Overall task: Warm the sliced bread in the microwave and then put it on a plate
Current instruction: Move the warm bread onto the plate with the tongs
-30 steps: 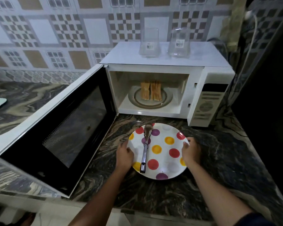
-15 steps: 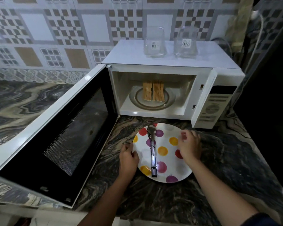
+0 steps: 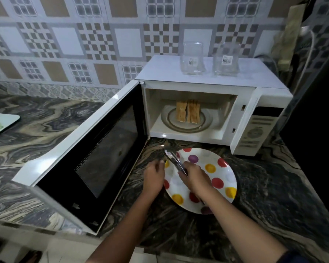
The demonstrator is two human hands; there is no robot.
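The white microwave stands open, its door swung far out to the left. Inside, slices of bread lie on a plate on the turntable. A white plate with coloured dots sits on the counter just in front of the oven. My right hand is over the plate and grips metal tongs, whose tips point up and left past the plate's rim. My left hand holds the plate's left edge with curled fingers.
Two clear glass jars stand on top of the microwave. A pale tray lies at the far left of the marbled counter. The open door blocks the space left of the plate. A dark wall rises at the right.
My right hand left the plate's right rim, moved across the plate and took hold of the tongs that lay on it. The left hand stayed at the plate's left edge.
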